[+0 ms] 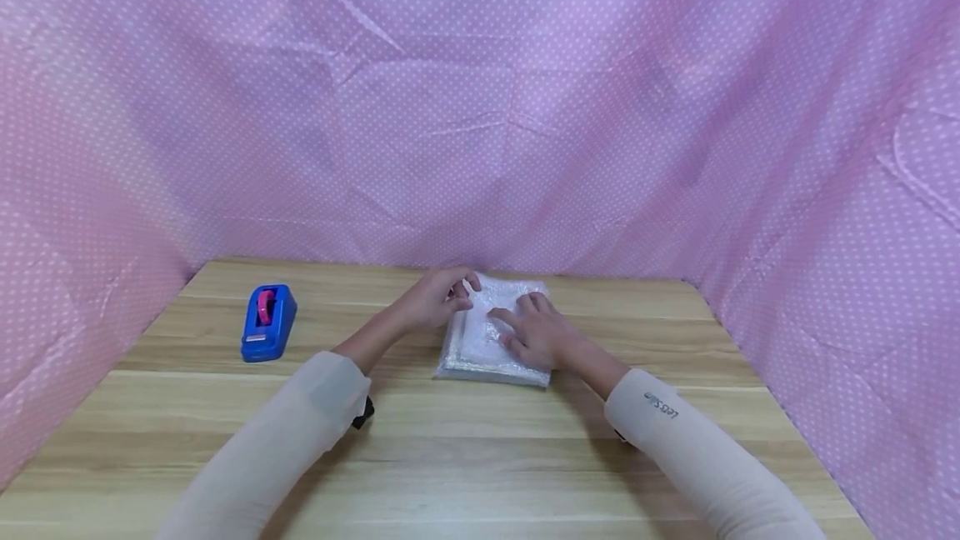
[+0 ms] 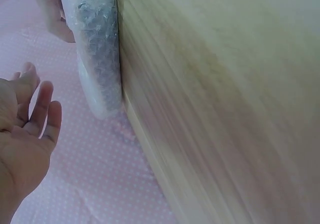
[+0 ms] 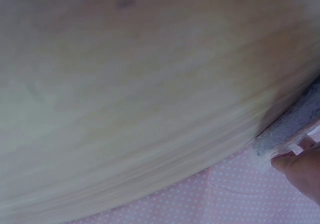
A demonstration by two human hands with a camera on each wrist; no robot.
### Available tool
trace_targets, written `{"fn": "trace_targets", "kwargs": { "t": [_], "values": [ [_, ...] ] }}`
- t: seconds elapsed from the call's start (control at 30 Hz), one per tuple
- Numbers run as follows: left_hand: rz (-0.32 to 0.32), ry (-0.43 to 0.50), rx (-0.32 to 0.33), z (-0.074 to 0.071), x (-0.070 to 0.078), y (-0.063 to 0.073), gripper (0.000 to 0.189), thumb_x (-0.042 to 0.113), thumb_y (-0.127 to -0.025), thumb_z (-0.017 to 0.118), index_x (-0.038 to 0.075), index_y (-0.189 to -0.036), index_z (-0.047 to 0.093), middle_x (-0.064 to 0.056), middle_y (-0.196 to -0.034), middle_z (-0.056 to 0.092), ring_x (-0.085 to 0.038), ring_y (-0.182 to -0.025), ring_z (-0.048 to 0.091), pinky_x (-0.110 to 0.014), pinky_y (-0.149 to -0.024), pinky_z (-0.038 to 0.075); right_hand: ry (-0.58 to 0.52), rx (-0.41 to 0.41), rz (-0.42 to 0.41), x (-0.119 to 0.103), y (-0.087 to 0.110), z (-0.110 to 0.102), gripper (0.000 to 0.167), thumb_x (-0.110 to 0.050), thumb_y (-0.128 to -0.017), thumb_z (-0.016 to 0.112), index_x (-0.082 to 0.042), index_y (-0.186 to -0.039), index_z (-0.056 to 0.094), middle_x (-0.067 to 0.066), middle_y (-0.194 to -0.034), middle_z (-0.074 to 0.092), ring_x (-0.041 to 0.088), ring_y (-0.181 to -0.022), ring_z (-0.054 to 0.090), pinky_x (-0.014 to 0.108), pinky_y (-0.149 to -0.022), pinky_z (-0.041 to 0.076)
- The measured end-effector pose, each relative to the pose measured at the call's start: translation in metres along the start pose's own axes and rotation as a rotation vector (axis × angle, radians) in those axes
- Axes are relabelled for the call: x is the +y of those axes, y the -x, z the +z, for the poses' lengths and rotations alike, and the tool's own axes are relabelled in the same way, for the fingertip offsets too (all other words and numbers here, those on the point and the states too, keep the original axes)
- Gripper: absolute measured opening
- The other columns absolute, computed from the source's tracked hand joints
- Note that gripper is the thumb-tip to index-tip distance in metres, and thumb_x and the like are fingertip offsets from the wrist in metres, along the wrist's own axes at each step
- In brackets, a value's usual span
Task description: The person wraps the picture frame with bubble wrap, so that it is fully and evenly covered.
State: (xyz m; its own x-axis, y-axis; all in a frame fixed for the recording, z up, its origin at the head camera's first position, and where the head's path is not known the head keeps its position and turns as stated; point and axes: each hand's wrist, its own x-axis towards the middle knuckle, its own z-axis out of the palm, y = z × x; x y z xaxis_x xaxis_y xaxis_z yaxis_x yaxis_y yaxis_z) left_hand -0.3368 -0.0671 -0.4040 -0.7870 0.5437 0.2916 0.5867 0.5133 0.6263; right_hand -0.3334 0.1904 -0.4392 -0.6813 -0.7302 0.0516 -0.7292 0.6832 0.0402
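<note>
A flat package in clear bubble wrap (image 1: 487,357) lies on the wooden table near its far edge. Across its upper right part rests my right hand (image 1: 536,330), fingers spread over the wrap; in the right wrist view this hand (image 3: 302,169) shows at the package's edge (image 3: 290,129). My left hand (image 1: 437,298) is at the upper left side of the package, fingers loosely bent. The left wrist view shows that hand (image 2: 27,134) apart from the wrapped package (image 2: 100,53), with nothing in its fingers. What is inside the wrap is hidden.
A blue tape dispenser (image 1: 279,327) with a pink tape core (image 1: 265,307) stands at the left of the table (image 1: 450,473). Pink polka-dot cloth (image 1: 480,107) hangs behind the table and along both sides.
</note>
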Motion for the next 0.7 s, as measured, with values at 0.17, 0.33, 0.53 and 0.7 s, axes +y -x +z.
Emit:
{"fn": "trace_targets", "kwargs": {
  "t": [0.17, 0.33, 0.53, 0.7],
  "values": [
    [-0.010, -0.020, -0.017, 0.001, 0.001, 0.009, 0.029, 0.003, -0.088, 0.079, 0.002, -0.114, 0.067, 0.005, -0.084, 0.068, -0.008, -0.076, 0.063, -0.031, -0.078, 0.056, -0.009, -0.013, 0.015, -0.001, 0.000, -0.001, 0.051, -0.046, -0.108, 0.038, -0.028, -0.155, 0.043, 0.019, -0.127, 0.056, 0.046, -0.130, 0.041, 0.062, -0.115, 0.030],
    [-0.041, 0.021, 0.024, 0.010, 0.006, 0.015, 0.030, 0.001, -0.081, 0.084, -0.001, -0.107, 0.068, 0.007, -0.076, 0.071, -0.006, -0.068, 0.066, -0.025, -0.067, 0.057, -0.028, -0.001, 0.030, -0.001, 0.000, 0.000, 0.051, -0.047, -0.107, 0.040, -0.029, -0.154, 0.044, 0.019, -0.125, 0.055, 0.045, -0.128, 0.041, 0.061, -0.112, 0.033],
    [-0.160, 0.152, 0.092, 0.021, 0.014, 0.019, 0.029, 0.000, -0.079, 0.086, -0.004, -0.099, 0.066, 0.002, -0.075, 0.073, -0.010, -0.068, 0.070, -0.027, -0.063, 0.058, -0.046, -0.001, 0.065, 0.000, 0.000, 0.001, 0.052, -0.049, -0.106, 0.041, -0.029, -0.154, 0.045, 0.015, -0.121, 0.055, 0.042, -0.126, 0.042, 0.058, -0.111, 0.036],
    [-0.305, 0.277, 0.131, 0.035, 0.023, 0.020, 0.028, 0.003, -0.078, 0.088, 0.000, -0.094, 0.065, -0.002, -0.079, 0.074, -0.015, -0.074, 0.072, -0.030, -0.066, 0.060, -0.053, -0.005, 0.080, -0.002, 0.000, 0.000, 0.052, -0.048, -0.104, 0.044, -0.029, -0.153, 0.046, 0.015, -0.120, 0.054, 0.044, -0.127, 0.041, 0.057, -0.111, 0.036]
  ]
}}
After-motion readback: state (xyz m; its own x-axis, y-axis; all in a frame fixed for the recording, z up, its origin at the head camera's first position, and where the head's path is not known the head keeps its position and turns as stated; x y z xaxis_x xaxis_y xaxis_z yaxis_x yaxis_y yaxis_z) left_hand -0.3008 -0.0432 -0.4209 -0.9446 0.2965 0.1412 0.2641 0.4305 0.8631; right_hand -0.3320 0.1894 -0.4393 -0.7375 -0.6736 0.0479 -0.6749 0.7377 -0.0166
